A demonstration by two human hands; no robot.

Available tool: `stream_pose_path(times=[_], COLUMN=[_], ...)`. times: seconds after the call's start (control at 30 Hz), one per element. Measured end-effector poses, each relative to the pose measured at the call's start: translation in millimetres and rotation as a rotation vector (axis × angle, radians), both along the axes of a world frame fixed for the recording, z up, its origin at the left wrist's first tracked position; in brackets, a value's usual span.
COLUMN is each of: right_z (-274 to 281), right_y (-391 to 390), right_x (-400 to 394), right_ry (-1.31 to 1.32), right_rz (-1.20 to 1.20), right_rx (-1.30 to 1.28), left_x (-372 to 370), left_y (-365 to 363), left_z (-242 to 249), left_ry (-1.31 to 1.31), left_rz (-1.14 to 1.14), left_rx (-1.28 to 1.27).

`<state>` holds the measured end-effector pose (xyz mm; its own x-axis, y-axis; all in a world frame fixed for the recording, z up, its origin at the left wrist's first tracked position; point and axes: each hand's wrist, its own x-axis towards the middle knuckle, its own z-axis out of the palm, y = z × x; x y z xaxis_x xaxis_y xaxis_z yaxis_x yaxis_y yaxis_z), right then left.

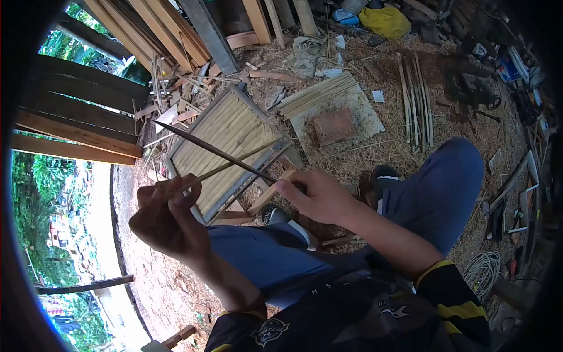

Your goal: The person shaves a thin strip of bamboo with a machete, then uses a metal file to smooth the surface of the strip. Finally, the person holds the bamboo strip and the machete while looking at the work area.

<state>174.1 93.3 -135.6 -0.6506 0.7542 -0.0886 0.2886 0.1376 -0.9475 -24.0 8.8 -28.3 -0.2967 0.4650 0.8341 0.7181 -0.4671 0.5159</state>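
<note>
My left hand (170, 217) is raised at the left, its fingers pinched around a thin bamboo strip (231, 162). Closed on the handle of a long dark blade (214, 151) is my right hand (316, 196), near the middle. The blade points to the upper left and crosses the strip. Below both lies a wooden frame (170, 167) filled with pale bamboo slats (226, 135).
Thin strips (321, 92) and a reddish block (335, 126) lie on a board (372, 117) beyond my knees. Long sticks (415, 100) are at the right, coiled cord (482, 274) at lower right. Planks (158, 29) lean at upper left.
</note>
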Motion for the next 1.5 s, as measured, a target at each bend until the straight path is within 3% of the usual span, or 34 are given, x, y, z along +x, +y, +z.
stream_pose_path(times=[0.03,0.13,0.33,0.43,0.53,0.63,0.73,0.83,1.03,1.13,1.23,1.5], right_z=[-0.7,-28.7,-34.0,-48.0,-34.4,-54.2,-67.9,-61.0,-82.1,-85.4,-74.2,-60.1], right_y=[-2.3,28.7,9.3,38.1,26.0,22.3,44.2,31.4,49.2,41.7,56.0,49.9], right_x=[-0.8,3.2,-2.9,2.9,2.9,-1.1,8.7,7.9,16.2,12.8,14.8,16.9], right_ry=[0.033,-0.218,-0.027,-0.317,-0.280,-0.179,-0.358,-0.216,-0.446,-0.315,-0.409,-0.498], right_rz=[0.022,-0.046,-0.067,-0.055,-0.036,-0.132,-0.096,-0.074,-0.092,-0.144,-0.078,-0.040], right_rx=[0.001,-0.131,-0.023,-0.182,-0.135,-0.118,-0.238,-0.133,-0.209,-0.180,-0.329,-0.098], left_x=[1.6,-6.3,-8.8,-11.7,-13.3,-11.5,-15.5,-13.8,-15.3,-15.4,-18.6,-18.8], left_y=[1.4,-4.5,-0.6,-2.4,-1.1,0.3,-1.4,-1.1,0.5,-3.3,-2.9,-6.5], left_z=[1.5,-0.8,-0.9,-0.5,-2.1,2.1,2.2,2.3,3.3,1.4,1.9,1.9], left_ry=[-0.003,-0.010,-0.027,-0.033,-0.035,-0.049,-0.052,-0.069,-0.077,-0.095,-0.098,-0.090], left_rz=[-0.003,-0.012,-0.002,-0.014,-0.042,-0.019,-0.032,-0.077,-0.049,-0.058,-0.069,-0.062], left_rx=[0.020,-0.002,-0.001,-0.010,-0.017,-0.011,-0.019,-0.012,-0.009,-0.032,-0.023,-0.024])
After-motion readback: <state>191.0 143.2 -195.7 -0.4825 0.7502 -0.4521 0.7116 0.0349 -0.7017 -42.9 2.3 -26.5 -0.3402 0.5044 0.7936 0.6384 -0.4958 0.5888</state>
